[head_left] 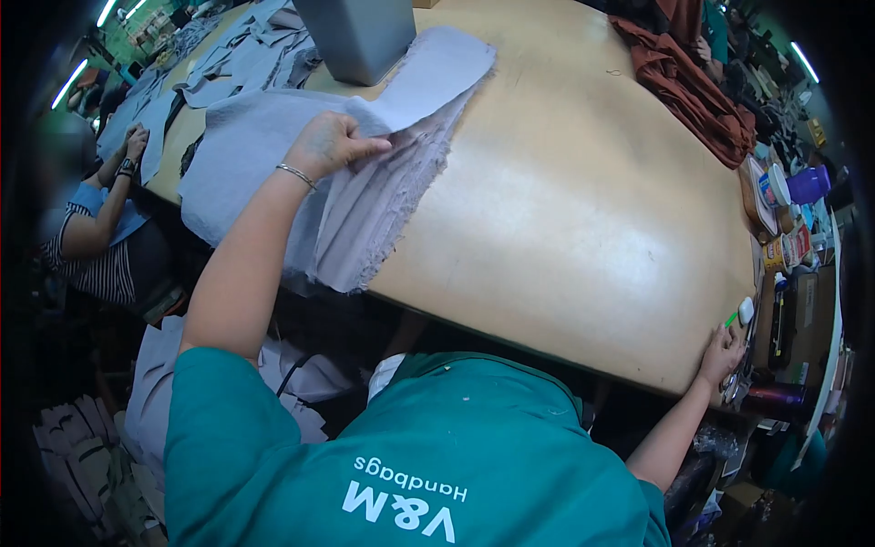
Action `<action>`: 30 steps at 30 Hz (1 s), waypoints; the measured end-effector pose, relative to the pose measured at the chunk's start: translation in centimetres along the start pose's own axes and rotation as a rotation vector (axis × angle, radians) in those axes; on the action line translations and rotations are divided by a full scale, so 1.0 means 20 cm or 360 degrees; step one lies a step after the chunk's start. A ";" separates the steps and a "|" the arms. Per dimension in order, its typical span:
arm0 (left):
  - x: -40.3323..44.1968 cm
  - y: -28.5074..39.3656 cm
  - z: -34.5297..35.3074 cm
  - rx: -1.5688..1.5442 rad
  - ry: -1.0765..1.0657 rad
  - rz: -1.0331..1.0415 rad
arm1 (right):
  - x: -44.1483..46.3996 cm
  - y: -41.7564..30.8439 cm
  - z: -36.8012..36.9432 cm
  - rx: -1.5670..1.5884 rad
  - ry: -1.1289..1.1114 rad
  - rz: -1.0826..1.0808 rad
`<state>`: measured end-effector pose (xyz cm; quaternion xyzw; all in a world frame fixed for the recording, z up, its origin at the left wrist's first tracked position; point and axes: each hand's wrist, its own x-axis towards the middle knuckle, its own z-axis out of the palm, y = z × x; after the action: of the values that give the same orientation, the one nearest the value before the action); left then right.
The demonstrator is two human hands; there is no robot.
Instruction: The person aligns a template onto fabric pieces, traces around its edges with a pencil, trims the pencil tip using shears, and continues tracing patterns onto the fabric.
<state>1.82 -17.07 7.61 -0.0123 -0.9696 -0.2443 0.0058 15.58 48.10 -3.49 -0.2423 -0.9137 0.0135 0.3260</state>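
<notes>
My left hand (330,148), with a bangle on its wrist, is closed on the edge of a light grey fabric piece (241,137). This piece is part of a stack of fabric (387,205) with frayed edges, lying over the near left table edge. Part of the top layer is folded back, its pale side up. At the far right table edge, my right hand (723,354) has its fingers curled around the lower end of a thin green stick (732,319). A white rounded object (746,311) sits just beyond the stick; whether they join is unclear.
A grey bin (360,41) stands behind the stack. More grey fabric pieces (260,55) lie at the back left, near another person's hands (135,141). Brown fabric (684,91) hangs over the right edge. Tubs, a purple container (808,185) and tools crowd the right side.
</notes>
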 end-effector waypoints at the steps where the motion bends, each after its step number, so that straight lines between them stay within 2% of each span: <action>1: 0.02 -0.03 0.00 -0.0078 0.0019 -0.0048 | 0.00 0.00 0.00 0.0034 -0.0004 0.0023; 3: 0.07 -0.12 -0.03 -0.0149 0.0037 -0.0088 | 0.00 -0.01 0.00 0.0102 -0.0009 0.0067; 6: 0.08 -0.24 -0.06 -0.1485 0.0337 -0.0446 | 0.00 0.00 0.00 0.0089 0.0040 0.0058; 9: 0.19 -0.68 -0.21 -0.0399 0.0968 -0.0441 | 0.00 -0.02 -0.01 0.0129 0.0001 0.0129; 10: 0.20 -0.72 -0.29 0.0056 0.1146 -0.0497 | 0.00 -0.02 -0.01 0.0111 0.0140 0.0029; 12: 0.10 -0.48 -0.45 -0.0420 0.1302 -0.0225 | 0.01 -0.06 -0.02 0.0074 0.0419 -0.0181; 13: 0.07 -0.29 -0.47 -0.0537 0.1383 0.0071 | 0.02 -0.15 -0.04 0.0161 0.0605 -0.0310; 14: 0.06 -0.09 -0.45 -0.0650 0.1457 0.0362 | 0.02 -0.33 -0.11 0.0503 0.0509 -0.0219; 15: 0.06 0.08 -0.42 -0.0702 0.1290 0.0260 | 0.00 -0.52 -0.18 0.0839 0.0398 -0.0126; 16: 0.07 0.24 -0.35 -0.0751 0.1114 0.0162 | -0.05 -0.67 -0.17 0.1716 -0.0053 0.0193; 17: 0.11 0.35 -0.21 -0.1006 0.0842 0.0319 | -0.12 -0.88 -0.20 0.2218 -0.0314 -0.0001; 18: 0.11 0.46 -0.09 -0.1156 0.0597 0.0403 | -0.20 -1.07 -0.30 0.2491 -0.0724 -0.0103; 19: 0.08 0.58 0.06 -0.1281 0.0347 0.0472 | -0.23 -1.24 -0.43 0.2381 -0.1139 -0.0295; 20: 0.04 0.72 0.20 -0.1389 0.0101 0.0545 | -0.26 -1.37 -0.54 0.2737 -0.1512 -0.0145; 21: -0.02 0.86 0.33 -0.1482 -0.0125 0.0641 | -0.27 -1.40 -0.54 0.2971 -0.1726 -0.0014; 22: -0.08 1.00 0.45 -0.1562 -0.0335 0.0745 | -0.30 -1.40 -0.50 0.2951 -0.1296 0.0239; 24: -0.18 1.20 0.61 -0.1615 -0.0587 0.1041 | -0.23 -1.21 -0.39 0.2755 -0.1133 0.0345; 25: -0.21 1.23 0.65 -0.1579 -0.0626 0.1195 | -0.19 -1.12 -0.37 0.2698 -0.1032 0.0534; 26: -0.22 1.21 0.66 -0.1448 -0.0515 0.1332 | -0.15 -1.01 -0.36 0.2631 -0.0927 0.0725; 28: -0.20 1.03 0.63 -0.0875 -0.0157 0.1277 | -0.10 -0.68 -0.25 0.2049 -0.0607 0.1050; 30: -0.22 0.79 0.58 -0.0094 -0.0096 0.0941 | -0.11 -0.40 -0.22 0.2012 -0.0774 0.1102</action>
<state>6.57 2.31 4.80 -0.3017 -0.9162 -0.2595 0.0475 16.19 39.45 0.23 -0.2724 -0.6500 0.6889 0.1692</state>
